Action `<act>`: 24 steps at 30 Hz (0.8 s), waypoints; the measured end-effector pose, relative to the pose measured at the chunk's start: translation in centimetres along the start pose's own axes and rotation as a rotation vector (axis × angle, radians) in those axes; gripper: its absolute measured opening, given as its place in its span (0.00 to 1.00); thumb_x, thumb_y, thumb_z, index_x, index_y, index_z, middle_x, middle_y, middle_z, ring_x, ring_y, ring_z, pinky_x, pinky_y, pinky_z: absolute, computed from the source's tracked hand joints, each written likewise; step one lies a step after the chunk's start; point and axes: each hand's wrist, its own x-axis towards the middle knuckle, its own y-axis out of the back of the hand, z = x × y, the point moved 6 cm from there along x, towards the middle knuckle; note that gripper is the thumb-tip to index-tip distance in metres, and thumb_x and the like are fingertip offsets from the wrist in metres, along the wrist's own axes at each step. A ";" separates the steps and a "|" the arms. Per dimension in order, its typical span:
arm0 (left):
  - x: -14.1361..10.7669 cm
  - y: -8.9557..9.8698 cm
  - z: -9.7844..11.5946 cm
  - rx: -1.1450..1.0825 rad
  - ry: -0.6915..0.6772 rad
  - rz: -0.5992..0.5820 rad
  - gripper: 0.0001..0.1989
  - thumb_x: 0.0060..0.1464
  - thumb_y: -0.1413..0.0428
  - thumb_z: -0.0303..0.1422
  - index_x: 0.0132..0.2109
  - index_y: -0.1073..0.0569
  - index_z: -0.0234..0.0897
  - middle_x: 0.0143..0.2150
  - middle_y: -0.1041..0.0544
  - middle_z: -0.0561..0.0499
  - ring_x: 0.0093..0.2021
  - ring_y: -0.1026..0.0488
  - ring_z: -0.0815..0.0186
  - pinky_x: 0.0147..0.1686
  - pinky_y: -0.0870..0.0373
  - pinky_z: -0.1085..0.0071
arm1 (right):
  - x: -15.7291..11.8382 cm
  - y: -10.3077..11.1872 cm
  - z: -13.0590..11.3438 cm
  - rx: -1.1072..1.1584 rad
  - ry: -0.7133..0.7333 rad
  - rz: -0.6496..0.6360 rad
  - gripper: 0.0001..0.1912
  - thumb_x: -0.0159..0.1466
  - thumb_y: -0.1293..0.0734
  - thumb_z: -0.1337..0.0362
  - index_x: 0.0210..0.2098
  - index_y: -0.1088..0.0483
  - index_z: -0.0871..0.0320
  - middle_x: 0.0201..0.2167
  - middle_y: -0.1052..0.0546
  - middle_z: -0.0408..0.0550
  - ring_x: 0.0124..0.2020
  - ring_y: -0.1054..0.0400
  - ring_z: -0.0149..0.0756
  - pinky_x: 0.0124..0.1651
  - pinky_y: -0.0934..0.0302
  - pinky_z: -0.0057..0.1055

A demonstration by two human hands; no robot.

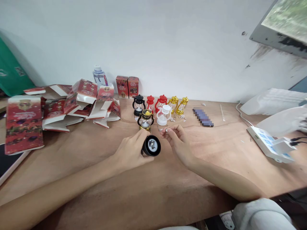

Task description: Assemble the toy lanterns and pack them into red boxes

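Note:
My left hand (pixel 129 149) is wrapped round a small black lantern (pixel 155 152), tipped so that its round base faces me. Inside the base's rim shows a white disc with a dark and metallic compartment. Just right of it, my right hand (pixel 180 145) pinches a tiny pale piece, too small to name. Beyond my hands stand a black-and-gold lantern (pixel 145 123) and a white lantern (pixel 162 120). Behind them are a black lantern (pixel 138 110), two red lanterns (pixel 161 103) and two gold lanterns (pixel 182 107). Small bits lie around their bases.
Open red cardboard boxes (pixel 24 124) are heaped at left, with a water bottle (pixel 99 76) behind. Two closed red boxes (pixel 122 86) stand against the wall. To the right are a phone (pixel 203 117), a power strip (pixel 266 142) with plugs, and white plastic bags (pixel 280 119).

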 end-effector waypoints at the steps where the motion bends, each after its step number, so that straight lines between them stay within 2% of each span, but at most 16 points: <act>1: -0.1 0.0 0.0 0.023 -0.024 0.028 0.15 0.47 0.44 0.36 0.42 0.38 0.40 0.40 0.25 0.50 0.38 0.22 0.56 0.29 0.32 0.68 | 0.1 0.2 1.2 0.088 -0.162 0.028 0.09 0.60 0.32 0.62 0.32 0.38 0.54 0.29 0.27 0.38 0.30 0.31 0.26 0.38 0.33 0.26; 3: -0.2 0.2 0.0 0.064 -0.082 0.096 0.14 0.50 0.44 0.38 0.42 0.37 0.40 0.40 0.25 0.50 0.36 0.22 0.58 0.28 0.33 0.69 | -0.1 0.0 3.0 0.185 -0.391 0.013 0.09 0.56 0.31 0.66 0.34 0.36 0.56 0.25 0.29 0.37 0.24 0.34 0.24 0.30 0.36 0.22; 5: -0.4 0.3 0.0 0.107 -0.153 0.170 0.14 0.52 0.44 0.39 0.44 0.35 0.40 0.40 0.24 0.50 0.34 0.23 0.60 0.29 0.33 0.69 | -0.7 -0.5 3.9 0.200 -0.511 -0.045 0.06 0.56 0.33 0.68 0.34 0.33 0.58 0.24 0.28 0.40 0.24 0.33 0.26 0.29 0.35 0.23; 7: -0.5 0.5 0.4 0.177 -0.255 0.240 0.14 0.54 0.44 0.37 0.46 0.34 0.38 0.40 0.24 0.47 0.34 0.24 0.60 0.32 0.32 0.68 | -1.4 -1.2 4.5 0.226 -0.617 -0.088 0.03 0.58 0.36 0.69 0.32 0.31 0.60 0.24 0.27 0.44 0.26 0.30 0.30 0.33 0.31 0.27; 9: -0.7 0.7 0.9 0.276 -0.369 0.306 0.12 0.57 0.46 0.33 0.48 0.32 0.37 0.40 0.23 0.45 0.36 0.24 0.59 0.35 0.32 0.66 | -2.0 -1.6 4.7 0.252 -0.687 -0.097 0.05 0.60 0.39 0.70 0.30 0.31 0.61 0.25 0.26 0.47 0.28 0.28 0.31 0.39 0.28 0.30; 12: -1.0 1.2 1.7 0.440 -0.485 0.427 0.13 0.59 0.50 0.25 0.49 0.30 0.42 0.41 0.21 0.47 0.43 0.23 0.60 0.41 0.33 0.64 | -2.6 -2.0 4.6 0.278 -0.750 -0.091 0.10 0.64 0.42 0.71 0.31 0.31 0.61 0.25 0.25 0.48 0.30 0.26 0.31 0.44 0.27 0.32; 14: -1.2 1.4 2.3 0.550 -0.557 0.485 0.16 0.59 0.49 0.23 0.50 0.29 0.45 0.43 0.20 0.50 0.48 0.24 0.60 0.47 0.35 0.62 | -2.9 -2.3 4.6 0.305 -0.799 -0.111 0.11 0.66 0.42 0.69 0.33 0.30 0.62 0.28 0.24 0.49 0.31 0.26 0.31 0.47 0.27 0.33; 17: -1.7 1.3 3.3 0.644 -0.714 0.493 0.14 0.59 0.46 0.24 0.50 0.27 0.46 0.44 0.19 0.53 0.52 0.25 0.60 0.51 0.36 0.61 | -3.3 -2.9 4.8 0.332 -0.843 -0.178 0.11 0.67 0.43 0.69 0.36 0.29 0.62 0.30 0.23 0.48 0.33 0.25 0.29 0.49 0.28 0.31; 20: -2.3 0.9 4.0 0.678 -0.838 0.465 0.14 0.60 0.47 0.24 0.49 0.26 0.45 0.49 0.20 0.57 0.54 0.26 0.67 0.49 0.35 0.67 | -3.3 -3.1 5.2 0.286 -0.838 -0.224 0.12 0.66 0.45 0.70 0.32 0.31 0.60 0.26 0.26 0.45 0.29 0.27 0.27 0.46 0.27 0.28; 22: -2.6 0.6 3.9 0.713 -0.854 0.479 0.13 0.61 0.48 0.25 0.48 0.26 0.46 0.53 0.22 0.60 0.55 0.27 0.71 0.47 0.34 0.69 | -3.1 -3.1 5.3 0.238 -0.814 -0.248 0.12 0.66 0.43 0.68 0.30 0.32 0.59 0.24 0.28 0.43 0.27 0.28 0.26 0.46 0.27 0.28; 24: -2.5 0.7 3.3 0.714 -0.760 0.537 0.12 0.61 0.47 0.26 0.47 0.26 0.48 0.54 0.22 0.63 0.54 0.26 0.71 0.48 0.35 0.68 | -2.6 -2.8 5.0 0.162 -0.774 -0.279 0.09 0.64 0.39 0.67 0.28 0.31 0.59 0.24 0.28 0.42 0.27 0.28 0.25 0.47 0.28 0.28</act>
